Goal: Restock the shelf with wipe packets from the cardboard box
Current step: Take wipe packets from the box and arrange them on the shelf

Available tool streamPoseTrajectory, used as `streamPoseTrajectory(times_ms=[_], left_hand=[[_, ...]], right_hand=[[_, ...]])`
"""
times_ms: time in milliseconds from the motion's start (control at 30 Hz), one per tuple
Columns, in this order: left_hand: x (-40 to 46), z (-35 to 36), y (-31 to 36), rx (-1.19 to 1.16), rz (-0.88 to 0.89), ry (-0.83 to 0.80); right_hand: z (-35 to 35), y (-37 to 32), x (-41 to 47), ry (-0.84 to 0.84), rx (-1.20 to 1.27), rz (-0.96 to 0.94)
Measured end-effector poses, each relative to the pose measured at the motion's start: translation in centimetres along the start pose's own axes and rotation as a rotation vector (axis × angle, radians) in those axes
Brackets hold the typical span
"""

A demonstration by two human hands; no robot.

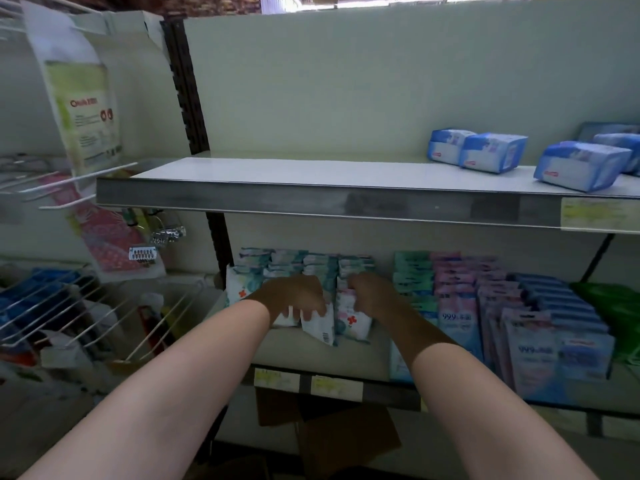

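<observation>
Both my hands reach into the lower shelf [346,362]. My left hand [294,296] grips the tops of white wipe packets [320,327] with teal print and a barcode at the front of the rows. My right hand [374,294] holds a neighbouring white packet with a red cross [355,322]. Behind them stand rows of the same teal-and-white packets [304,263]. The cardboard box [343,441] lies open on the floor under the shelf, between my forearms.
Right of my hands stand green, pink and blue packet rows [485,306]. The upper shelf [311,195] carries a few blue packs [485,150] at the right. Wire hooks and racks with hanging goods [79,109] project at the left.
</observation>
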State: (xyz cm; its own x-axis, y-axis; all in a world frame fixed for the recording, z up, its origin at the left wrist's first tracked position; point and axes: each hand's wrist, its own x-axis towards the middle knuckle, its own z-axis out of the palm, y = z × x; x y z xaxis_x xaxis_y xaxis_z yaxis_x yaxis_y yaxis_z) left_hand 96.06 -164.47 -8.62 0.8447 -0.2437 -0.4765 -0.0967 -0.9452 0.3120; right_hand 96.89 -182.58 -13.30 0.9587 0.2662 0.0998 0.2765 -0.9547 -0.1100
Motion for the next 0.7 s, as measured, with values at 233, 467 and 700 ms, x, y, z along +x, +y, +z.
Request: streamPoseTrajectory(times_ms=[233,467,700], left_hand=[[-1.1,-0.5,-0.2,-0.157,-0.021,-0.009],[-1.4,0.2,-0.8,-0.044,0.079,0.113],[-0.9,0.6,-2.6,-0.049,0.220,0.141]], right_hand=[[0.4,0.6,0.5,0.086,-0.123,0.053],[0.8,0.6,0.1,0.123,-0.048,0.073],[-0.2,-0.1,0.5,0.097,0.042,0.042]])
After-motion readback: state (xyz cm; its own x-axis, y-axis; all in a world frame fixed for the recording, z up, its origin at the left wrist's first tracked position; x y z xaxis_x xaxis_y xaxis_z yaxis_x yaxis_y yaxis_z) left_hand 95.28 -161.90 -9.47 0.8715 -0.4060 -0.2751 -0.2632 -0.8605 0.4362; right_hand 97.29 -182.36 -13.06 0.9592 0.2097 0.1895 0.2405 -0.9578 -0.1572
